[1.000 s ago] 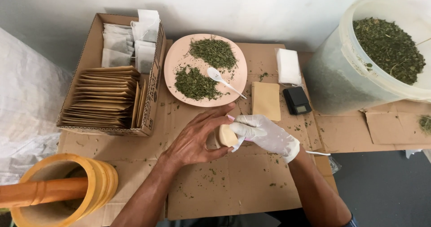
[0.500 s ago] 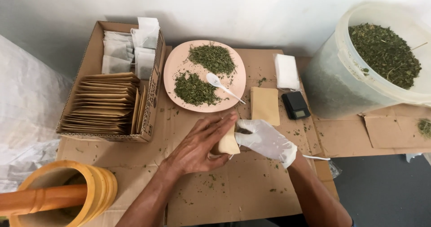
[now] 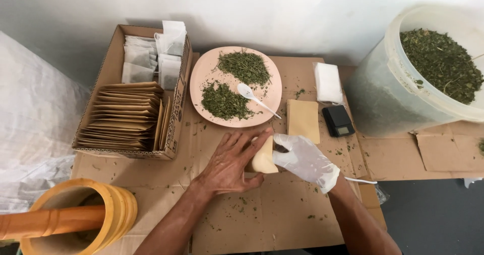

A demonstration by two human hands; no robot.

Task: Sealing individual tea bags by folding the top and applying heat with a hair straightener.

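Observation:
My bare left hand [image 3: 229, 162] lies flat over a small tan paper pouch [image 3: 264, 158] on the cardboard-covered table [image 3: 282, 219], fingers spread toward the plate. My right hand [image 3: 305, 159], in a thin white glove, grips the same pouch from its right side. Just beyond them stands a pink plate [image 3: 201, 78] with two heaps of dried green herb [image 3: 224, 103] and a white plastic spoon [image 3: 254, 99]. Part of the pouch is hidden under my left palm.
A cardboard box [image 3: 174, 129] at the left holds stacked tan pouches and white filter bags. A flat tan pouch [image 3: 303, 120], a small black scale [image 3: 338, 120] and a white pad [image 3: 327, 81] lie right of the plate. A large bucket of dried herb [image 3: 433, 68] stands far right; a yellow mortar with pestle [image 3: 75, 219] is near left.
Both hands have slid slightly toward the plate with the pouch. My left hand has flattened down over it.

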